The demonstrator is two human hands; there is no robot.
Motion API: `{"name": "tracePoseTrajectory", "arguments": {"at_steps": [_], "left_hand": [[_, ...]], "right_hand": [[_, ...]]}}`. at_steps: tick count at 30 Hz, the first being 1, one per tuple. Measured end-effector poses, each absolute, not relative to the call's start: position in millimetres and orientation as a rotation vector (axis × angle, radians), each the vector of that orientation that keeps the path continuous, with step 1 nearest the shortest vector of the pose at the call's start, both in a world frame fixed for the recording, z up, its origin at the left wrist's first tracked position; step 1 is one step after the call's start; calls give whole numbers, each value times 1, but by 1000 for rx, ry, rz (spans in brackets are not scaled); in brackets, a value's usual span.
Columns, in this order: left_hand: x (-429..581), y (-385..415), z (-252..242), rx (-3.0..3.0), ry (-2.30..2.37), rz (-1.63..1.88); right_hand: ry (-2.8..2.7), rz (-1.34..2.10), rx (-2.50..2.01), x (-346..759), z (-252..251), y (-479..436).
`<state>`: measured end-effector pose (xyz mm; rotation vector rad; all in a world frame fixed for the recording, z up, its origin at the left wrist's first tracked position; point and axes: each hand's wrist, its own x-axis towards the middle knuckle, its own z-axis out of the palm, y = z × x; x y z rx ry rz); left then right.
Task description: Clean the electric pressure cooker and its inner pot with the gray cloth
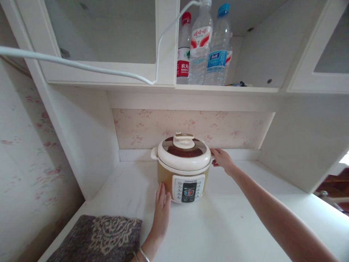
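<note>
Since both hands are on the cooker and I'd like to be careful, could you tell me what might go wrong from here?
The left hand lies flat against the cooker, with no grip, so it could slip or tilt if moved. The white cable passes by the bottles above; if snagged, it might topple them.

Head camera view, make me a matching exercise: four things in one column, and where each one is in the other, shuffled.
1 left hand
2 right hand
3 water bottles
4 patterned cloth

A on the upper shelf
B at the cooker's right rim
C near left corner of the counter
D against the cooker's lower left side

Pairs: 1-D, 2-B, 3-A, 4-C
</note>
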<state>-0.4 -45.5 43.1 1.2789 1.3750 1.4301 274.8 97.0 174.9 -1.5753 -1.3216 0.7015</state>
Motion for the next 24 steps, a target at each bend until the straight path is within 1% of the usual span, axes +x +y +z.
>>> {"name": "tracePoseTrajectory", "arguments": {"at_steps": [5, 10, 14, 20, 24], "left_hand": [[16, -37, 39, 1328, 1272, 1243], [23, -20, 35, 1362, 1264, 1209], [23, -8, 32, 1392, 1243, 1197], [17, 5, 26, 1427, 1215, 1155], [16, 9, 19, 1505, 1228, 1169]], "right_hand": [[-1423, 588, -1660, 289, 170, 109], [-1528, 467, -1792, 296, 171, 121], [-1686, 284, -1911, 301, 179, 126], [-1898, -155, -1950, 292, 213, 130], [-2049, -460, -1763, 263, 250, 137]]}}
